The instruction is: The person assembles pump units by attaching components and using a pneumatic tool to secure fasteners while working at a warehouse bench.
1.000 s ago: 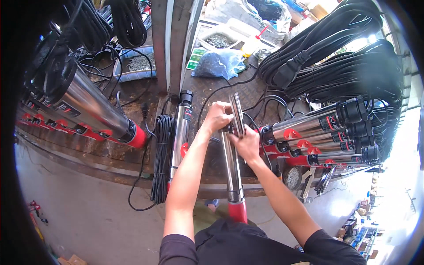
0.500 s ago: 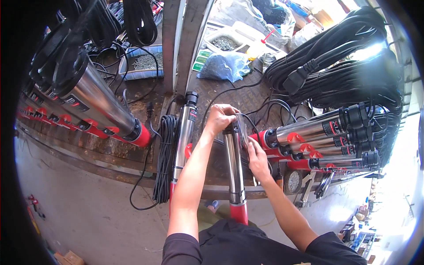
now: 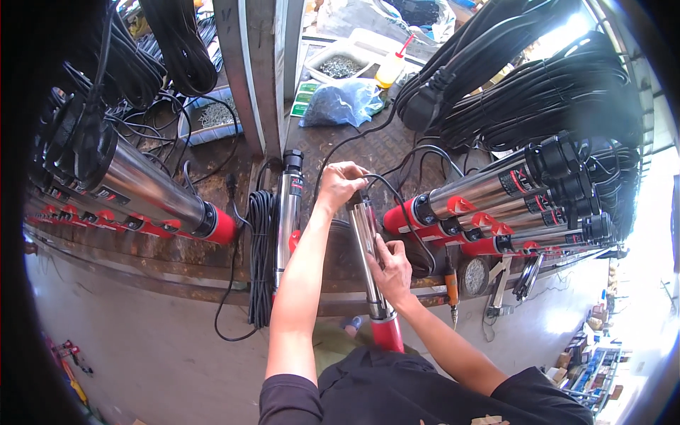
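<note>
A slim steel submersible pump with a red lower end stands tilted in front of me, its foot near my lap. My left hand is closed at its dark top end, fingertips beside a black cable that arches off to the right. Just what those fingertips pinch is partly hidden. Lower down, my right hand grips the steel body from the right, thumb lying along it. Left of my left forearm, a similar pump leans on the bench beside a tied bundle of black cable.
More steel and red pumps lie in a row at right, under thick black cable coils. Another row of pumps fills the left. Behind a metal post are a blue bag, a screw tray and a yellow bottle.
My right hand has shifted left from a shiny strip beside the pump onto the pump body. The pump's top has moved slightly left with my left hand. The view has shifted a little.
</note>
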Available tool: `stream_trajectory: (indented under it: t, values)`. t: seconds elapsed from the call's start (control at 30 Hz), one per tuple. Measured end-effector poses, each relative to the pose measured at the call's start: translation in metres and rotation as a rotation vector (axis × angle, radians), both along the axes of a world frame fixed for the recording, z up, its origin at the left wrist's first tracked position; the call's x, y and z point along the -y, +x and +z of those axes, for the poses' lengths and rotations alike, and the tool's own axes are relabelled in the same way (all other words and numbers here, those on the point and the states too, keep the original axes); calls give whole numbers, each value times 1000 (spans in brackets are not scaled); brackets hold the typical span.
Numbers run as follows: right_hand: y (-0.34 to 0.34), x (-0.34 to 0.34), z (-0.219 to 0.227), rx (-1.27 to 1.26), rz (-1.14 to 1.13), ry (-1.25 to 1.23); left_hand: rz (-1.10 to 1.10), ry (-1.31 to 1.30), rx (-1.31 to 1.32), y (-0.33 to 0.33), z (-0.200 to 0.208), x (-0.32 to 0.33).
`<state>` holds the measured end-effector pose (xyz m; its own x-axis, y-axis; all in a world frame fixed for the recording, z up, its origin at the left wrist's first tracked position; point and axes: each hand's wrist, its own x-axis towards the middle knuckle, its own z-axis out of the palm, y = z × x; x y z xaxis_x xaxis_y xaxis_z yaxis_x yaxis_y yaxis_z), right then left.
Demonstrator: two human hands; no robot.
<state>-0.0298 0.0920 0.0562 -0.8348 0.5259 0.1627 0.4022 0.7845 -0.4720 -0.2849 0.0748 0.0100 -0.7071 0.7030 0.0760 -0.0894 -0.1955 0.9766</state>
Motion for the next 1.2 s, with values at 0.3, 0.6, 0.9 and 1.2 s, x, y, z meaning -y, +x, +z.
stream_trajectory:
  t: [0.3,0.6,0.9,1.2]
  values:
    - [3,4,-14,-91,5,107,619,-612,-380,108,0,28]
    - [84,-64,2,0,25,-100,664,-946,-486,178,-5,8]
    - [279,-275,-57,601,-475,107,719,-967,-511,183,-5,-3]
    - [292,-281,-61,293,-429,18,716,-1096,-438,185,6,-8]
